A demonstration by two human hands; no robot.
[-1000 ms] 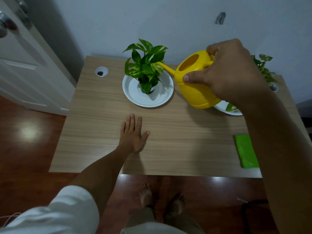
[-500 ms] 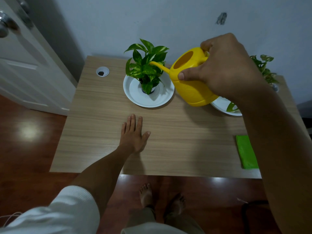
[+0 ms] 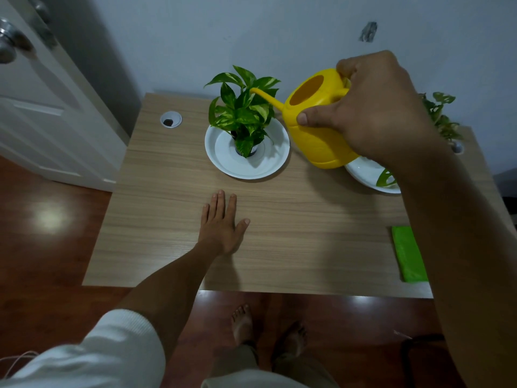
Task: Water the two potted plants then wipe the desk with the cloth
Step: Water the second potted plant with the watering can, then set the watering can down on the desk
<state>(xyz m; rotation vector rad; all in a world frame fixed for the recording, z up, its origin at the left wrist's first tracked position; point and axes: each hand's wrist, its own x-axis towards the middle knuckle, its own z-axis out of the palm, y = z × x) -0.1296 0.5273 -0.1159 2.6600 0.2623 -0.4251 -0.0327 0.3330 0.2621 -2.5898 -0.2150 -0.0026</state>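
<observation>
The right hand (image 3: 372,107) grips a yellow watering can (image 3: 316,130), spout among the left pothos's (image 3: 243,107) leaves; left hand (image 3: 221,225) flat, fingers spread, on the worktop (image 3: 307,233). First watering seemingly underway; next, a steeper tilt. Green cloth (image 3: 408,253) waits right.

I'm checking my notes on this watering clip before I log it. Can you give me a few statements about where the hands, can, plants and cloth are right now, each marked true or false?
1. The right hand holds the yellow watering can by its handle. True.
2. The can's spout points at the right plant. False: it reaches into the leaves of the left plant.
3. The left hand lies flat, palm down, on the desk. True.
4. The green cloth is in the left hand. False: it lies untouched near the desk's right edge.
5. The left plant stands in a white saucer. True.
</observation>
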